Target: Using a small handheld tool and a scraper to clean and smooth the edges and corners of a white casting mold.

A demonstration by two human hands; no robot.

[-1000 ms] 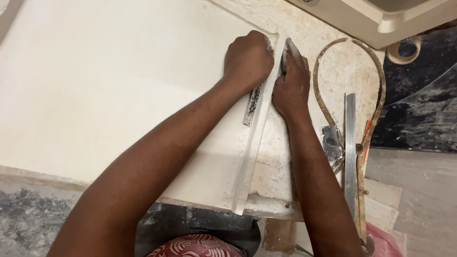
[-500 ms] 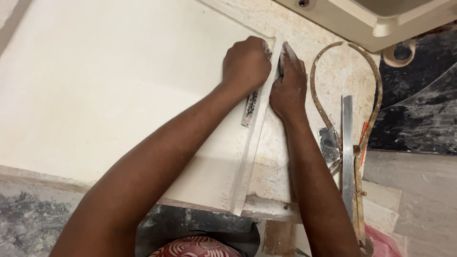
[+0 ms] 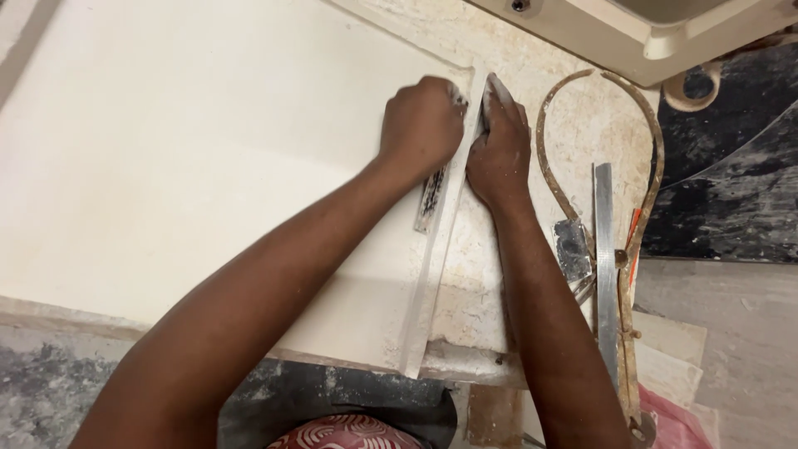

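A large white plaster slab [image 3: 191, 166] lies flat before me, with a raised moulded strip [image 3: 428, 283] running along its right edge. My left hand [image 3: 422, 125] is a closed fist pressing down on a dark-marked straight ruler [image 3: 430, 199] that lies on the slab beside the strip. My right hand [image 3: 497, 150] rests against the strip's outer side near its far end, fingers together around a small grey blade-like tool [image 3: 490, 87] whose tip shows above the fingertips.
Large rusty calipers [image 3: 644, 150] lie on the dusty bench to the right, with a metal straightedge [image 3: 605, 249] and a small scraper [image 3: 572, 248] between the legs. A beige moulded block [image 3: 657, 37] sits at the top right. Dark stone floor [image 3: 731, 183] shows far right.
Both hands have slid slightly farther up along the strip toward its far end; the ruler stays under my left hand.
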